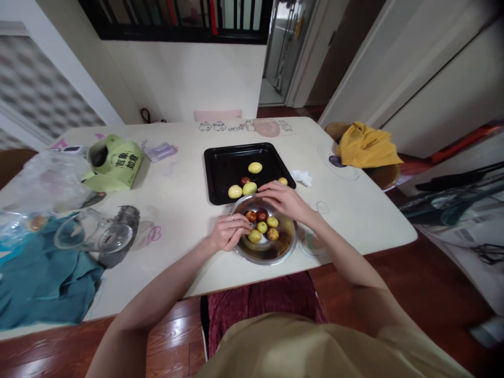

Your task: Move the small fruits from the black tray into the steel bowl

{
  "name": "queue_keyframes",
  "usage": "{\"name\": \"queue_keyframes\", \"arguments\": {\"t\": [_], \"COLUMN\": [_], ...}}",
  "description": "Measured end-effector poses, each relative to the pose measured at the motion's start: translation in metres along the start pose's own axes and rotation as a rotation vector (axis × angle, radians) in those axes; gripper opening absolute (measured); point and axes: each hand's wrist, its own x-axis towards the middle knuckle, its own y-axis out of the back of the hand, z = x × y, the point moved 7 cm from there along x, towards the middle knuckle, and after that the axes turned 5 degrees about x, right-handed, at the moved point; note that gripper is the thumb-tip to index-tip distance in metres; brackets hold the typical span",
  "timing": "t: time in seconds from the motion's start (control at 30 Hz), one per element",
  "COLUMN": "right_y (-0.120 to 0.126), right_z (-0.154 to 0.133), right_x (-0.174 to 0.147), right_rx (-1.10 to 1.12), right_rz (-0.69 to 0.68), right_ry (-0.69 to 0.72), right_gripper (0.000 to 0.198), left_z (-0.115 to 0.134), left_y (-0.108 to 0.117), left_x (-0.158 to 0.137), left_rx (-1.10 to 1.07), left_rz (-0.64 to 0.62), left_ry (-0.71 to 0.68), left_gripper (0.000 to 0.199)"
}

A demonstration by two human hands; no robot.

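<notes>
A shiny metal bowl (289,239) stands near the table's front edge with several small yellow-green and reddish-brown fruits (262,227) inside. My left hand (229,231) curls over its left rim, thumb low and fingertips reaching inside beside the fruits. Over the far right rim lies my right hand (285,200), fingers stretched toward the left; what is under the palm is hidden. Just beyond the bowl is a black baking tray (222,165). On it lie several yellow lemon-like fruits (255,167) and a small dark red fruit (244,180); one yellow fruit is close to my right fingertips.
To the left are a green carton (124,163), clear plastic bags (55,176), a glass pitcher (84,231) on its side and a teal cloth (51,278). A crumpled white tissue (302,177) lies right of the tray. Yellow cloth (366,146) hangs over a chair.
</notes>
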Motion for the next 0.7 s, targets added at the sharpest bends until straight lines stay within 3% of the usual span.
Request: {"name": "queue_keyframes", "arguments": {"t": [0.13, 0.27, 0.47, 0.7], "right_y": [-0.007, -0.020, -0.041, -0.042], "right_z": [0.040, 0.073, 0.092, 0.099], "right_x": [0.031, 0.057, 0.074, 0.068], "right_rx": [-0.056, -0.073, -0.048, -0.052], "right_rz": [-0.033, -0.156, -0.372, -0.282], "right_ry": [-0.004, -0.022, -0.021, -0.028], "right_gripper": [0.033, 0.045, 0.060, 0.045], "left_z": [0.001, 0.004, 0.003, 0.001], "left_y": [0.000, 0.000, 0.000, -0.001], "left_x": [0.001, 0.003, 0.003, -0.001], "left_rx": [0.006, 0.014, 0.002, -0.011], "left_rz": [0.030, 0.042, 0.035, 0.037], "left_ry": [-0.014, -0.037, -0.018, -0.011], "left_gripper": [0.041, 0.039, 0.036, 0.038]}}
